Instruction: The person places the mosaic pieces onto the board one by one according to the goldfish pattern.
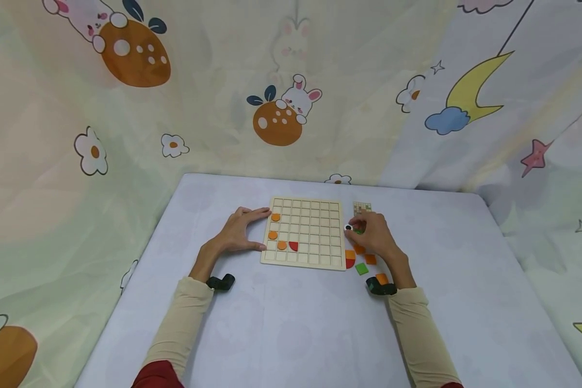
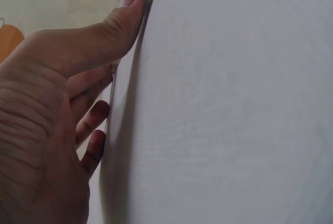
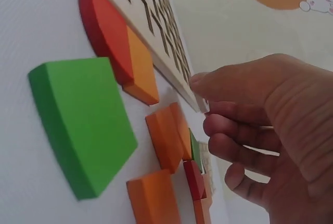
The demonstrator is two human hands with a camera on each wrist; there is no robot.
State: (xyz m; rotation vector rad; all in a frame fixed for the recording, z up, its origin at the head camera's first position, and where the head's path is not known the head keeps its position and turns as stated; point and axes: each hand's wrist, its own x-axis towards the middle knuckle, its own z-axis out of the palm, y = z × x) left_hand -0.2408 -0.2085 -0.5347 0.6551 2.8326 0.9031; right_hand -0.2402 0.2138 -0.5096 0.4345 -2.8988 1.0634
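A pale wooden grid board [image 1: 315, 226] lies on the white-covered table. On its left side sit orange discs [image 1: 272, 235] and a red quarter-round piece [image 1: 293, 246]. My left hand [image 1: 235, 231] spans the board's left edge, thumb near the lower corner and fingers higher up, touching it. Just off the right edge, my right hand [image 1: 375, 235] pinches a small white piece with a black spot [image 1: 347, 227] between thumb and finger. The thumb mostly hides this piece in the right wrist view. Below that hand are a green block [image 3: 86, 122], a red piece [image 3: 101, 31] and an orange piece [image 3: 139, 67].
More orange blocks [image 1: 371, 259] are scattered right of the board, close under the right wrist. A small patterned card [image 1: 362, 207] lies behind the right hand. A printed cloth backdrop [image 1: 213, 108] rises behind the table's far edge.
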